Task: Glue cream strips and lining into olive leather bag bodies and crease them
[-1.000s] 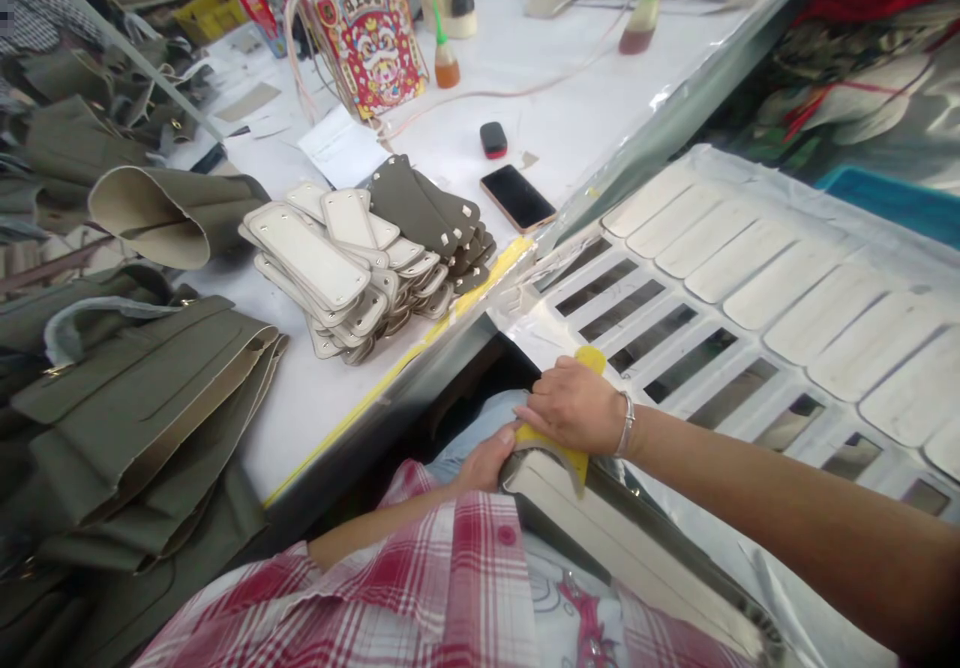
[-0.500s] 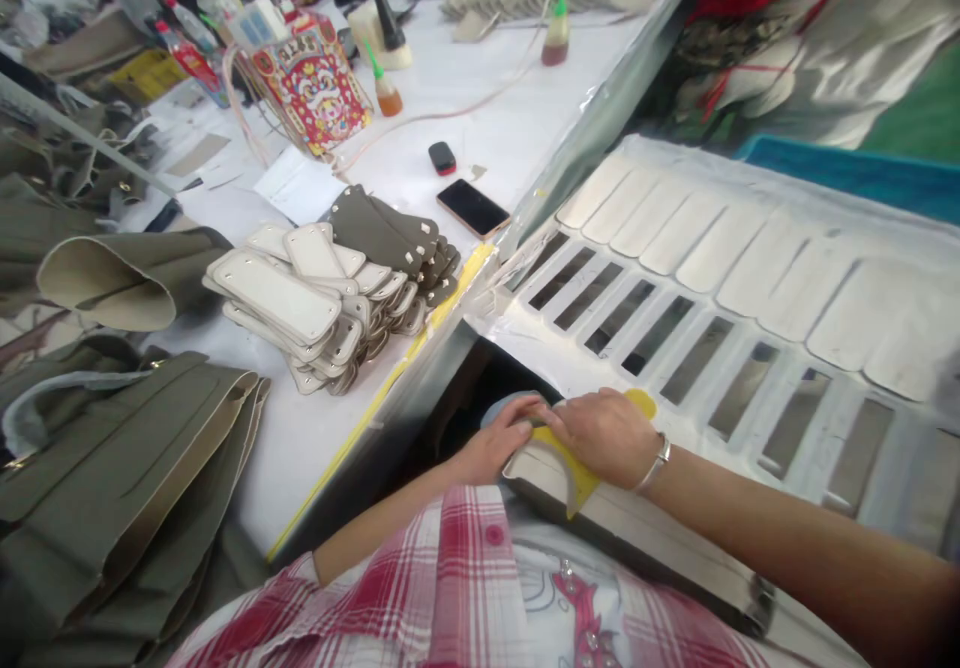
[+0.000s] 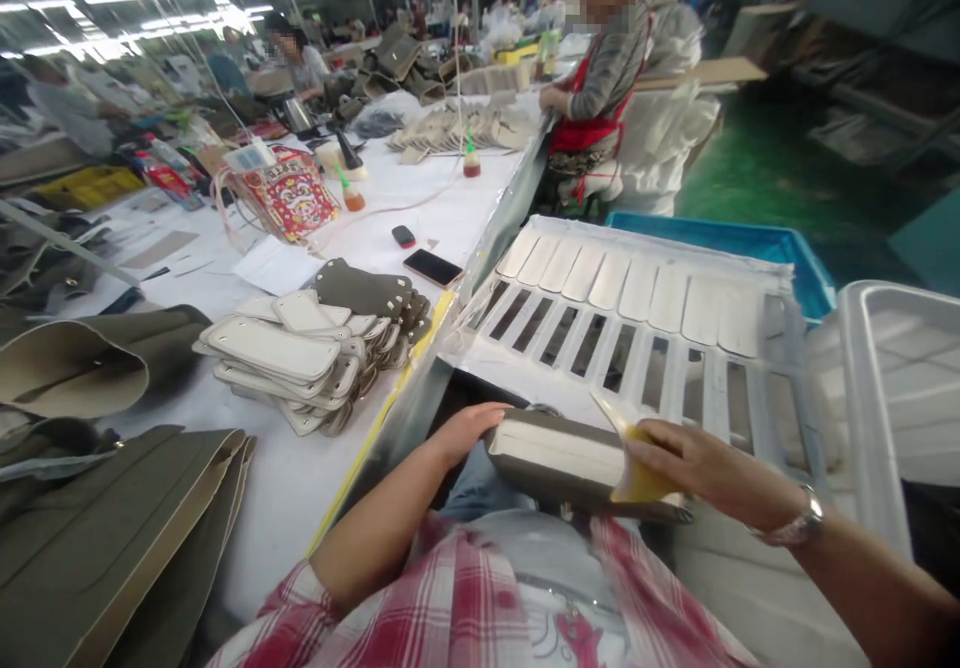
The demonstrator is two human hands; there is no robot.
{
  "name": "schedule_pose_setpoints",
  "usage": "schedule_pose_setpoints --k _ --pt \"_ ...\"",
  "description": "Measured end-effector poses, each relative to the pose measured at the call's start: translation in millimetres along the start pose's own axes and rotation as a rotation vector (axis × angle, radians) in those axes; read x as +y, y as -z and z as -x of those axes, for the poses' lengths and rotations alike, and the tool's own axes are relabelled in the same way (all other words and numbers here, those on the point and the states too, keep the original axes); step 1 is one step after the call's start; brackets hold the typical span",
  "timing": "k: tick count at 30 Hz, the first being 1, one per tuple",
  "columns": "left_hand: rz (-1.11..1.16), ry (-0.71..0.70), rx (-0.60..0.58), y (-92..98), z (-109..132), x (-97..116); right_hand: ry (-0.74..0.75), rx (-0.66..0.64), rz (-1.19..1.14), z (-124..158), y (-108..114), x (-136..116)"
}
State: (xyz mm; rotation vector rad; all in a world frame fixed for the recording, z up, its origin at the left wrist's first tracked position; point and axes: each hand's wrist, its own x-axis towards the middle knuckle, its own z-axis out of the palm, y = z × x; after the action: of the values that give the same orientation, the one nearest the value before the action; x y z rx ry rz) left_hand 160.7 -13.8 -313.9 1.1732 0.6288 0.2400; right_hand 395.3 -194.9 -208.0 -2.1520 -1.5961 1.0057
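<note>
On my lap lies a dark olive bag piece [image 3: 555,445], boxy and long, with a cream strip along its top. My left hand [image 3: 466,435] grips its left end, fingers over the edge and partly hidden. Toward the right end, my right hand [image 3: 705,468] is closed on a yellow sheet-like scraper [image 3: 643,480], which is bent and touches the cream strip. A bracelet circles my right wrist. Just beyond the piece stands a white slotted rack [image 3: 540,378] with a row of cream rounded panels [image 3: 637,283] on it.
To the left, a white table [image 3: 281,488] carries stacked pale straps [image 3: 274,348], dark straps [image 3: 360,288], a phone [image 3: 433,267] and olive bag bodies [image 3: 90,538]. A blue crate [image 3: 810,258] and a white bin [image 3: 870,368] stand right. A co-worker [image 3: 607,68] is at the table's far end.
My right hand has slid right along the bag piece with the yellow scraper, away from my left hand. More of the cream strip shows. The view has tilted up.
</note>
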Motion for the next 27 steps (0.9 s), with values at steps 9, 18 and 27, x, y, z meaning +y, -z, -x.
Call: schedule_pose_setpoints --k 9,18,27 --pt "-0.178 0.006 0.020 -1.9 -11 8 -0.162 -0.181 -0.852 41 -59 -5" --pt "-0.383 0.018 0.019 -0.4 -20 22 0.011 -0.096 -0.968 49 -78 -12" --pt "-0.011 0.267 -0.187 -1.1 35 27 0.008 0.004 -0.919 39 -110 -22"
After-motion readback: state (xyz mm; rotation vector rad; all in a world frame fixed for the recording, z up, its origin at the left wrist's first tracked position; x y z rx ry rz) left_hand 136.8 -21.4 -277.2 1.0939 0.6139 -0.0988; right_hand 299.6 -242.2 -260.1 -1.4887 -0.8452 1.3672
